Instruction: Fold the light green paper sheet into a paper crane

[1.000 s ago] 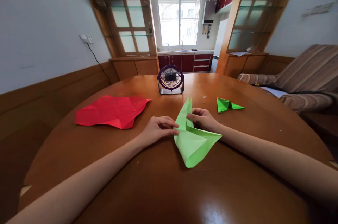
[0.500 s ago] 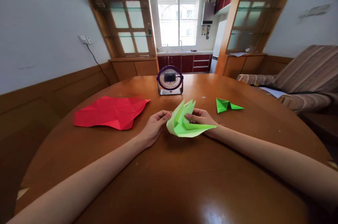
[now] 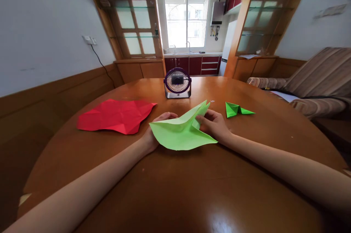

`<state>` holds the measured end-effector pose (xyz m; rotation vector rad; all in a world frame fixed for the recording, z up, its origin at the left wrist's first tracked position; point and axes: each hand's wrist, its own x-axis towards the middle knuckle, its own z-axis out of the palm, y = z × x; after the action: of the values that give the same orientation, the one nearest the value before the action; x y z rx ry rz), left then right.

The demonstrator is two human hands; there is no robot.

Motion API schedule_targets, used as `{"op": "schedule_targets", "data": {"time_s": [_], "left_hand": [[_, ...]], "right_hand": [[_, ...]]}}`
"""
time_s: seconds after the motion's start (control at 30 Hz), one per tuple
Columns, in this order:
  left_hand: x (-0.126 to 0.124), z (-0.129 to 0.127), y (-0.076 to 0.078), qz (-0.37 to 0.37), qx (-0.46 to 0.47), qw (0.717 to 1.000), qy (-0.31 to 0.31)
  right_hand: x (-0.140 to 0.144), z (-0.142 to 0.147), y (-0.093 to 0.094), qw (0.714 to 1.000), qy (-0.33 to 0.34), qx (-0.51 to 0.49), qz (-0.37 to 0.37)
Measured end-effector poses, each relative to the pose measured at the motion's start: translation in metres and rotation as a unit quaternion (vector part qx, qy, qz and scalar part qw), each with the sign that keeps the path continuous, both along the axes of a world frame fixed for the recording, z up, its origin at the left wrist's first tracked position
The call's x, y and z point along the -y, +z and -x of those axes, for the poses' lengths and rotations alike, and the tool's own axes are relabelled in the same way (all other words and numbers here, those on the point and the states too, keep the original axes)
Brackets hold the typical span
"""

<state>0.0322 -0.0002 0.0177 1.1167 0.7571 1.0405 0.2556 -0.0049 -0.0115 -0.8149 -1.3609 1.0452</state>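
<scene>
Watching remotely, I see the pale-green creased paper sheet [image 3: 181, 136], before the round purple fan [image 3: 177, 81], spread wider than moments ago, apparently mid-reshaping; the right hand [image 3: 215, 125] pinches it; the left hand [image 3: 150, 138], partly hidden, I can't tell.

Fan [image 3: 177, 80] on the table [image 3: 175, 196], behind the middle paper [image 3: 178, 138]

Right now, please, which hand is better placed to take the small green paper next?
Probably the right hand: it is nearer the small green paper, though holding the light-green sheet.
</scene>
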Motion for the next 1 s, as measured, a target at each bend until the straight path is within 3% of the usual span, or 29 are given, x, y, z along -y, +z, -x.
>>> {"op": "schedule_targets", "data": {"time_s": [0.07,0.17,0.3,0.47,0.7,0.77,0.83,0.9,1.0], "left_hand": [[0.0,0.004,0.004,-0.009,0.007,1.0,-0.01],[0.002,0.01,0.011,-0.043,-0.006,0.998,-0.045],[0.012,0.013,0.024,-0.119,-0.127,0.983,-0.064],[0.021,0.009,0.031,-0.181,-0.292,0.939,-0.017],[0.014,0.009,0.023,-0.165,-0.313,0.935,-0.003],[0.015,0.011,0.023,-0.156,-0.287,0.945,-0.034],[0.016,0.013,0.022,-0.166,-0.268,0.946,-0.08],[0.016,0.015,0.02,-0.23,-0.291,0.923,-0.098],[0.016,0.014,0.012,-0.385,-0.398,0.833,-0.02]], "right_hand": [[0.001,-0.001,0.002,0.995,-0.049,0.055,-0.071],[0.006,-0.003,0.008,0.965,-0.111,0.156,-0.178],[0.013,-0.004,0.015,0.913,-0.159,0.241,-0.288],[0.015,-0.007,0.012,0.839,-0.11,0.315,-0.429],[0.012,-0.011,0.012,0.698,-0.087,0.4,-0.587],[0.012,-0.013,0.014,0.673,-0.087,0.412,-0.608],[0.011,-0.014,0.015,0.667,-0.09,0.418,-0.61],[0.01,-0.014,0.015,0.681,-0.096,0.413,-0.597],[0.01,-0.013,0.015,0.711,-0.104,0.398,-0.571]]}}
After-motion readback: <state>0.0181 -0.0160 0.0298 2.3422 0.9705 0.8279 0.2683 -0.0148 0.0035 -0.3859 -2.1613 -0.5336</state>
